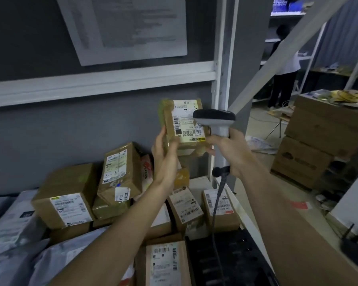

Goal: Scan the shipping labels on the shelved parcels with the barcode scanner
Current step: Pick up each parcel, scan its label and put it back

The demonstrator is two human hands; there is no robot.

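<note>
Item: small cardboard parcel (182, 124), brown-taped, its white shipping label (187, 120) with barcodes facing you; your left hand (166, 149) grips its lower left edge, holding it raised above the shelf (203, 180). Your right hand (229, 150) is clamped round the grey barcode scanner (215, 120), head just beside the label. Below: shelved cardboard boxes (64, 195), grey mailer bags (12, 221). Behind: grey wall, posted paper sheet (128, 27).
</note>
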